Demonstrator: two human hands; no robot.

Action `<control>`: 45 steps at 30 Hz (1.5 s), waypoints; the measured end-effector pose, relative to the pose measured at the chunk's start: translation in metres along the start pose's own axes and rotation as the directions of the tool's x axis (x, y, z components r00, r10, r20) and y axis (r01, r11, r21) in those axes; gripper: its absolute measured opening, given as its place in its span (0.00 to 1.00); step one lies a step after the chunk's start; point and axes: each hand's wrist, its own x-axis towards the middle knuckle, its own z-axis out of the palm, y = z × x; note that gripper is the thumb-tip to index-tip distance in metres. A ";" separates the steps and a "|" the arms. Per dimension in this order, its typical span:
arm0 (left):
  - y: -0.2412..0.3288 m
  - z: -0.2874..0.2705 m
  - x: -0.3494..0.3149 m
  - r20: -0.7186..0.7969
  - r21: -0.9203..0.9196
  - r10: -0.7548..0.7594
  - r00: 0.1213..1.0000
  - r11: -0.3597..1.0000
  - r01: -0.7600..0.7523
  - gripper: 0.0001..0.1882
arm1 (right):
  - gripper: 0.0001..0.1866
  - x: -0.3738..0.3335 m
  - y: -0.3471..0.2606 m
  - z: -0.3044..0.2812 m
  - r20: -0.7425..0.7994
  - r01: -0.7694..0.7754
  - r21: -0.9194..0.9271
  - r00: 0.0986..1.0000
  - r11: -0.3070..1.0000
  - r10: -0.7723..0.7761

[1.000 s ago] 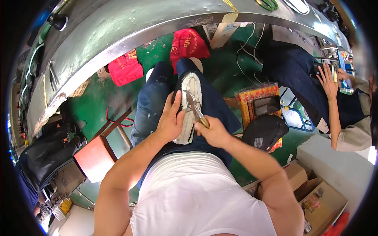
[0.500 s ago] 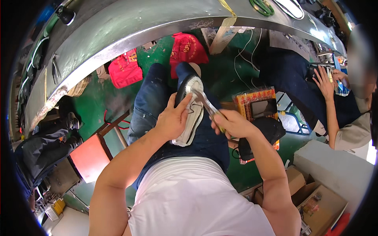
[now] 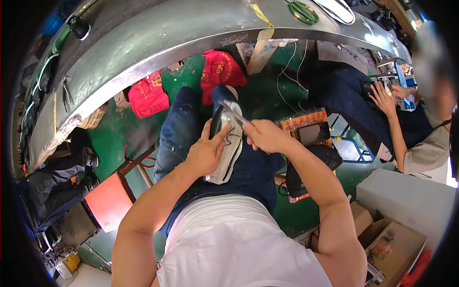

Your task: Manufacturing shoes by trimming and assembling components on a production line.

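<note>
A half-made shoe (image 3: pixel 227 155) lies bottom up across my thighs, its toe pointing away from me; the underside is whitish and the toe edge dark. My left hand (image 3: pixel 206 152) grips its left side, with thumb and index finger spread over the underside. In my right hand (image 3: pixel 267 136) is a metal hand tool that looks like pincers (image 3: pixel 234 114), its head at the shoe's toe. The handles are mostly hidden by my fingers.
A long metal bench (image 3: pixel 158 52) curves ahead, with a green cable coil (image 3: pixel 303 13) on it. Two red cloth pieces (image 3: pixel 224 74) lie beneath. An orange-topped stool (image 3: pixel 110 196) stands left. At right are a black bag (image 3: pixel 313 170), cardboard boxes (image 3: pixel 397 248) and a seated co-worker (image 3: pixel 406 134).
My right hand and the tool have moved up and left, bringing the tool's head from the middle of the forefoot to the toe edge. My left hand keeps its hold on the shoe.
</note>
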 end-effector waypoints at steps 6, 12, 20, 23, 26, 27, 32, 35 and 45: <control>0.003 0.001 0.002 0.045 0.037 -0.034 0.998 0.999 0.032 0.30 | 0.27 -0.002 0.001 0.003 -0.096 0.107 0.033 0.990 0.994 -0.103; -0.014 0.024 0.002 -0.139 -0.185 -0.041 0.989 0.983 0.014 0.42 | 0.24 -0.010 0.004 0.022 -0.164 0.229 -0.237 0.948 0.944 -0.271; -0.017 0.029 0.004 -0.100 -0.217 -0.113 0.989 0.972 0.089 0.48 | 0.23 -0.029 0.017 0.044 -0.199 0.252 -0.335 0.923 0.908 -0.329; -0.026 0.034 0.002 -0.161 -0.292 -0.118 0.980 0.954 0.067 0.52 | 0.22 -0.044 0.001 0.042 -0.123 0.166 -0.322 0.969 0.932 -0.215; -0.025 0.034 -0.003 -0.124 -0.272 -0.214 0.969 0.946 0.174 0.56 | 0.21 -0.042 0.030 0.064 -0.114 0.143 -0.428 0.971 0.893 -0.210; -0.035 0.029 -0.012 -0.022 -0.300 -0.089 0.996 0.951 0.078 0.57 | 0.21 -0.046 0.030 0.068 -0.111 0.136 -0.419 0.974 0.898 -0.199; -0.056 0.027 -0.040 0.180 -0.587 0.001 0.984 0.802 0.107 0.55 | 0.22 -0.055 -0.008 0.045 -0.005 0.004 -0.447 1.000 0.895 -0.007; -0.056 0.032 -0.037 0.157 -0.626 0.028 0.987 0.776 0.078 0.54 | 0.23 -0.068 0.005 0.071 -0.090 0.197 -0.332 0.967 0.923 -0.238; -0.054 0.028 -0.034 0.150 -0.568 0.050 0.987 0.822 0.044 0.56 | 0.20 -0.061 0.014 0.075 -0.121 0.188 -0.398 0.960 0.898 -0.254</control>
